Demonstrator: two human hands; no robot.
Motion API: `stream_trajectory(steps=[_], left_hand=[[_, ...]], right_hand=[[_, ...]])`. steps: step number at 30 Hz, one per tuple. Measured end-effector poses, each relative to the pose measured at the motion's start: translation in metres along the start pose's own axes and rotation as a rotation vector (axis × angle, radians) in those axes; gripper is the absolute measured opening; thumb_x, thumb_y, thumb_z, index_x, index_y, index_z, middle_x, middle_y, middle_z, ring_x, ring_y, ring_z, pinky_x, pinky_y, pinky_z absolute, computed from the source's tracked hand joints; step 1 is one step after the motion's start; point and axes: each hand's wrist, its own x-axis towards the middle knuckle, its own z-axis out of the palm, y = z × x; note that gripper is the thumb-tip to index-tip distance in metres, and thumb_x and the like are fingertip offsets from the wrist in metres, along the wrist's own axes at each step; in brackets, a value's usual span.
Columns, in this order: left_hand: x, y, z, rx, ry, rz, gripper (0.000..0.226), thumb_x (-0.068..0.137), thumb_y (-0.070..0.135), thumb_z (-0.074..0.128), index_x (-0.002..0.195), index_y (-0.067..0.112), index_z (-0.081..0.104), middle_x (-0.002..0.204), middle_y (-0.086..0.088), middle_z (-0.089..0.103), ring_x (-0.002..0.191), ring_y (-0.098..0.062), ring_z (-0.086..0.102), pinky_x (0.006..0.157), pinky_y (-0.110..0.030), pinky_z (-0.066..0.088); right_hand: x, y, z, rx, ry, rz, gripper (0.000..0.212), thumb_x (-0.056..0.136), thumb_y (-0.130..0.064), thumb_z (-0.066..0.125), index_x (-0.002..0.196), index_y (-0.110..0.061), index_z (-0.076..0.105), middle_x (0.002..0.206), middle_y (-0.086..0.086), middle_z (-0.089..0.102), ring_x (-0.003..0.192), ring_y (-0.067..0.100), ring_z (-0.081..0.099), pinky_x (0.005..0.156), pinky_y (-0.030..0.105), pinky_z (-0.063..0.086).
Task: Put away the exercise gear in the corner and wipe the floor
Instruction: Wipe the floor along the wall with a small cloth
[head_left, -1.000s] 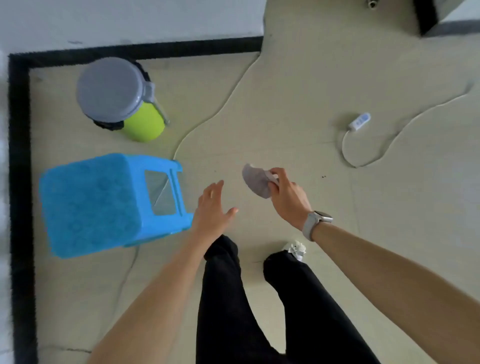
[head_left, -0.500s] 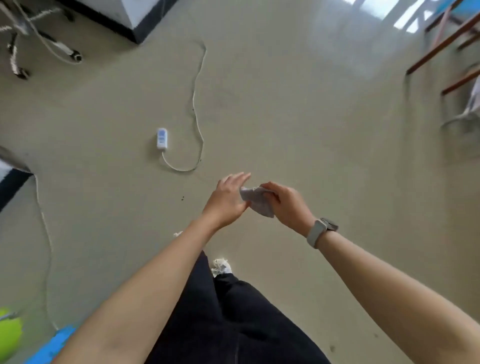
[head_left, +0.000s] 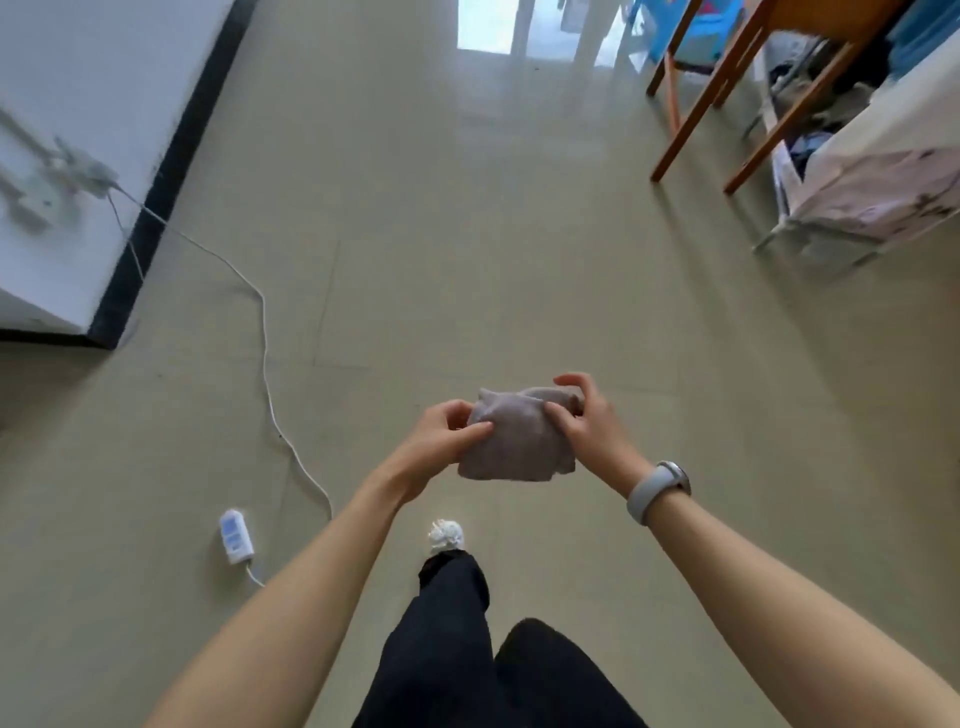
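**Both hands hold a grey cloth above the floor**

Nearest the camera, two legs in black trousers (head_left: 457, 649) stand on the floor, with a white shoe (head_left: 445, 535) showing at the end of the forward leg. Both bare forearms reach out ahead of the body.

The left hand (head_left: 441, 441) pinches the left edge of a grey cloth (head_left: 514, 441): its thumb lies across the front face, and the curled fingers (head_left: 453, 413) sit behind the cloth's upper left corner. The right hand (head_left: 587, 421) grips the upper right part, the thumb pressing the front and the fingers bent over the top edge. A pale grey watch (head_left: 657, 488) with a smooth band wraps the right wrist. The cloth is soft and matte, bunched and wrinkled along its top, hanging in a rough rectangle between the two hands, held in the air well above the floor.

The floor (head_left: 467, 260) is smooth beige tile with faint joints and a glossy sheen farther off. To the left lies a small white rounded switch box (head_left: 236, 537) with a blue patch, on a thin white cable (head_left: 265, 332) that curves away towards the white wall (head_left: 104, 104) with its black baseboard. On the far right stand slanted brown wooden legs (head_left: 696, 114), and beside them a metal-framed rack draped with pale fabric (head_left: 872, 192).
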Motion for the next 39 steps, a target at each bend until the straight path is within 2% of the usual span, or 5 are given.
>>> stream_trajectory(steps=[9,20,24,28,39], left_hand=[[0.16,0.186,-0.025,0.087,0.214,0.12,0.036,0.085,0.014,0.064,0.118,0.021,0.054,0.095,-0.012,0.064,0.087,-0.02,0.061,0.065,-0.018,0.049],[0.394,0.344,-0.082,0.273,0.127,0.058,0.022,0.086,0.023,0.064,0.088,0.001,0.064,0.105,-0.003,0.045,0.097,-0.013,0.046,0.066,-0.014,0.037],[0.427,0.406,-0.133,-0.05,0.382,-0.034,0.027,0.087,0.032,0.062,0.072,0.01,0.061,0.07,0.0,0.054,0.072,-0.012,0.048,0.06,-0.012,0.037],[0.482,0.413,-0.216,0.128,0.778,-0.144,0.039,0.088,0.035,0.057,0.119,0.01,0.057,0.121,-0.009,0.056,0.112,-0.023,0.051,0.093,-0.031,0.041],[0.623,0.503,-0.471,0.565,0.838,-0.306,0.051,0.091,0.032,0.049,0.137,0.014,0.037,0.142,-0.011,0.037,0.128,-0.031,0.037,0.1,-0.041,0.037]], right_hand=[[0.165,-0.08,-0.076,-0.049,-0.16,0.01,0.048,0.081,-0.013,0.068,0.126,-0.015,0.053,0.151,0.007,0.016,0.136,0.024,0.029,0.105,0.025,0.028],[0.45,-0.178,-0.183,-0.016,-0.099,-0.075,0.003,0.083,-0.009,0.06,0.085,-0.006,0.06,0.068,0.001,0.054,0.064,0.012,0.049,0.05,0.011,0.037],[0.538,-0.249,-0.185,0.264,-0.198,0.095,0.003,0.085,-0.01,0.06,0.087,-0.009,0.057,0.078,0.006,0.057,0.076,0.016,0.054,0.068,0.026,0.045],[0.638,-0.304,-0.159,0.259,-0.103,0.14,0.027,0.086,-0.009,0.056,0.061,-0.015,0.046,0.062,0.0,0.049,0.063,0.017,0.051,0.061,0.025,0.046],[0.892,-0.484,-0.062,0.09,-0.184,0.081,0.013,0.093,-0.024,0.049,0.097,-0.012,0.052,0.102,0.008,0.059,0.1,0.024,0.057,0.089,0.038,0.048]])
